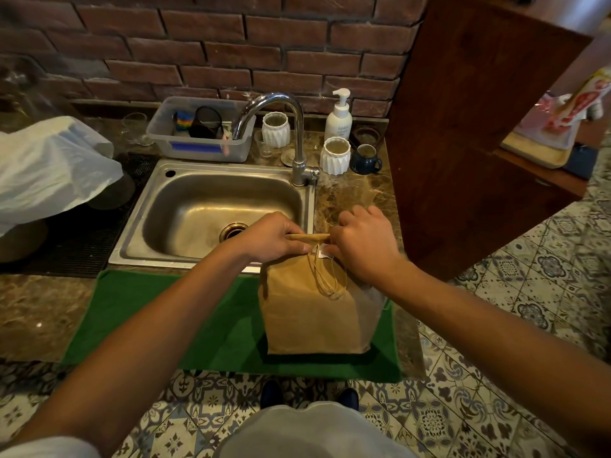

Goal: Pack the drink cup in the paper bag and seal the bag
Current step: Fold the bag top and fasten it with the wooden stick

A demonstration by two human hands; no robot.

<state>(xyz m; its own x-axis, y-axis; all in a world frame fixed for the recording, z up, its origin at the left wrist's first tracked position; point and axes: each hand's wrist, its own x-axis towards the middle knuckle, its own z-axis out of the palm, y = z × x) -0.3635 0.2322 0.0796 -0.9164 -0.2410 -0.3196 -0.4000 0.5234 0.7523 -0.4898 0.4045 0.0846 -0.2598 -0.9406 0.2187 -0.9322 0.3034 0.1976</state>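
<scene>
A brown paper bag (310,312) stands upright on a green cloth (172,325) at the counter's front edge. Its top is folded over into a narrow flap. My left hand (267,238) pinches the flap's left end and my right hand (363,242) pinches its right end. A small white sticker or tag shows between my hands, on the bag just under the fold. The bag's twine handles hang down its front face. The drink cup is not visible; the shut bag hides whatever is inside.
A steel sink (158,200) with a curved tap (297,137) lies just behind the bag. Beyond it stand a plastic tub (198,147), two white ribbed cups (334,155), a soap pump bottle (339,117) and a blue mug (363,160). A wooden cabinet (463,127) rises at the right; white plastic sheeting (49,166) lies at the left.
</scene>
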